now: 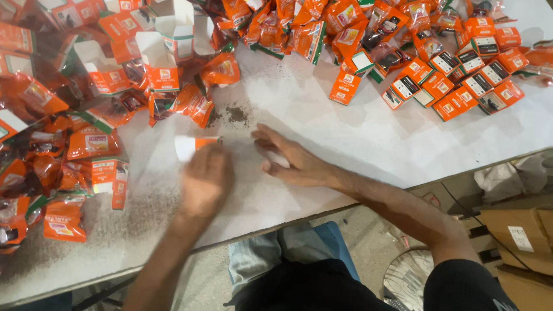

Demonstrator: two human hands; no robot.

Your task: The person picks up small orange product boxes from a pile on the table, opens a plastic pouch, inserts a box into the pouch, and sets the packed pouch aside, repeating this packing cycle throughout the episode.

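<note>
Head view, looking down on a white tabletop at which a seated person works. The left hand, blurred, lies palm down with its fingers curled over the near end of a small orange-and-white carton. The carton lies flat on the table, its white open flap pointing away to the left, and only its far part shows beyond the fingertips. How firmly the fingers close on it cannot be told through the blur, but the hand covers and touches the carton, probably to steady it against the surface.

The right hand rests flat on the table just to the right, its fingers spread and extended toward the carton, holding nothing. A narrow strip of bare table separates its fingertips from the carton's orange end.

Just beyond both hands lies a patch of spilled dark powder, with a finer dusting across the near left of the table. Orange sachets are heaped along the left edge, within easy reach of the left hand. Opened, upright cartons stand at the upper left. Closed cartons, label side up, are grouped in a loose row at the upper right, apart from the heap, apparently as finished pieces. Brown cardboard boxes sit on the floor at lower right.
</note>
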